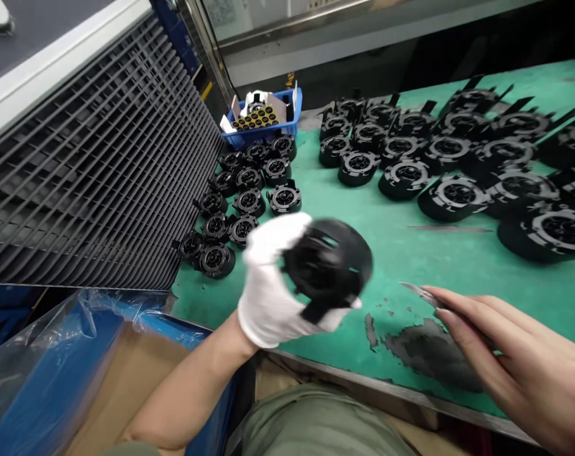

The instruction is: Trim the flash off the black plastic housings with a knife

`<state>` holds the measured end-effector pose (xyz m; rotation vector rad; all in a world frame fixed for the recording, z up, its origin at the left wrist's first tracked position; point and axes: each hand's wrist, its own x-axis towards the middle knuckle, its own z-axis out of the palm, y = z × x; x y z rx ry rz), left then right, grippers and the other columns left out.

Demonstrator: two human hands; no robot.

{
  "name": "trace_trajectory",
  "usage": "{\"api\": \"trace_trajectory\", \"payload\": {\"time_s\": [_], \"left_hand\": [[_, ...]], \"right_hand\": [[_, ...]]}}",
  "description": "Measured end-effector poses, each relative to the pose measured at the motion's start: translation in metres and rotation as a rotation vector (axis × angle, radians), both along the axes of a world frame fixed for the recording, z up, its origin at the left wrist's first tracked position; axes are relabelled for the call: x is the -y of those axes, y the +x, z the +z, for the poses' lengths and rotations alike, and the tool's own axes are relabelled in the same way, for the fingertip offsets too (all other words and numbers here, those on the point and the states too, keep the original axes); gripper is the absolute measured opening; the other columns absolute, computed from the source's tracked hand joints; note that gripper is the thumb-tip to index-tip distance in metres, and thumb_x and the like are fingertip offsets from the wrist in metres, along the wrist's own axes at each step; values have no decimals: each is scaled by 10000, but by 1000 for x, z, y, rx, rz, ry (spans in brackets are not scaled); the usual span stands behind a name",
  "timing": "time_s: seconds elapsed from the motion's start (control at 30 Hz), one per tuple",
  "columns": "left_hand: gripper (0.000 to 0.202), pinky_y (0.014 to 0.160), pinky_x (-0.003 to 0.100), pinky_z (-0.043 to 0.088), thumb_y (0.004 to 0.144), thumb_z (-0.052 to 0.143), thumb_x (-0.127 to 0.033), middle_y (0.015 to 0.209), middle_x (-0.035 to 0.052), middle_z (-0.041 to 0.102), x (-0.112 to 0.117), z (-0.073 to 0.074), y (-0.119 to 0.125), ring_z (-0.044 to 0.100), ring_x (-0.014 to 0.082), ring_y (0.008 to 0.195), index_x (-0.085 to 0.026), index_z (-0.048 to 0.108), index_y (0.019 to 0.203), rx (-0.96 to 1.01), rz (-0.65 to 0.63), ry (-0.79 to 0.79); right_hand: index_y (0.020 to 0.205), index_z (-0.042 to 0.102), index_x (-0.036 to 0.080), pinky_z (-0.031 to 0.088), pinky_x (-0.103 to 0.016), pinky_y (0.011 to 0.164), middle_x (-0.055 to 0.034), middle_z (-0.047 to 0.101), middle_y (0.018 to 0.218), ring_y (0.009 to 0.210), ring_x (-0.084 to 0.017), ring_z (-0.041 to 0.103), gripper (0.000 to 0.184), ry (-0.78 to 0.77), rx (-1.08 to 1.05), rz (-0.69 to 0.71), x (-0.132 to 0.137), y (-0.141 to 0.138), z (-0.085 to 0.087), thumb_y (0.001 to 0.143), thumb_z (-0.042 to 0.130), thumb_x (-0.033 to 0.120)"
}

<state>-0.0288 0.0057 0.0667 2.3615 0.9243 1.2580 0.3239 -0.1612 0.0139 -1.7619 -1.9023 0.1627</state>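
My left hand [273,285] wears a white glove and grips a round black plastic part [328,263], blurred by motion, above the green table mat [387,253]. My right hand [515,354] is bare, low at the right, with its fingers pressed along a thin metal blade [423,294] whose tip points left over the mat. A worn dark patch [430,354] in the mat lies just under the blade.
Small black round parts [242,202] sit in rows at the left. Larger ones [453,158] are grouped at the back right. A blue bin [263,120] stands behind them. A slatted grey panel [92,164] rises at left, and a plastic-lined box [78,367] sits below.
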Motion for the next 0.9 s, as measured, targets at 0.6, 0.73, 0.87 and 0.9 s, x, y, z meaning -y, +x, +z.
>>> {"api": "trace_trajectory", "payload": {"time_s": [0.6, 0.73, 0.87, 0.9], "left_hand": [[1159, 1383, 770, 677, 749, 1215, -705, 1673, 233, 852, 37, -41, 27, 814, 538, 1590, -225, 770, 1705, -355, 104, -740], [1020, 1247, 695, 759, 584, 1274, -693, 1436, 169, 950, 33, -38, 48, 916, 519, 1372, -237, 881, 1408, -376, 138, -706], [575, 996, 543, 792, 675, 1224, -552, 1092, 61, 953, 28, -33, 60, 956, 414, 1077, -288, 866, 1039, -328, 102, -722], [547, 977, 536, 792, 667, 1217, -500, 1081, 60, 951, 27, -31, 61, 955, 411, 1061, -291, 869, 1034, -307, 87, -721]], "right_hand": [[1482, 898, 288, 755, -436, 917, -106, 977, 1269, 1055, -319, 949, 546, -195, -308, 7, -41, -40, -11, 1256, 645, 716], [1444, 919, 279, 747, -477, 1013, -117, 966, 1234, 1103, -336, 927, 514, -255, -476, -62, -65, -38, -4, 1160, 775, 684], [1339, 936, 280, 729, -538, 1090, -162, 953, 1425, 1272, -389, 899, 510, -285, -570, -70, -78, -42, -3, 1103, 814, 715], [1293, 941, 286, 736, -524, 1033, -157, 957, 1379, 1243, -388, 896, 517, -308, -598, -71, -78, -45, -2, 1093, 822, 747]]}}
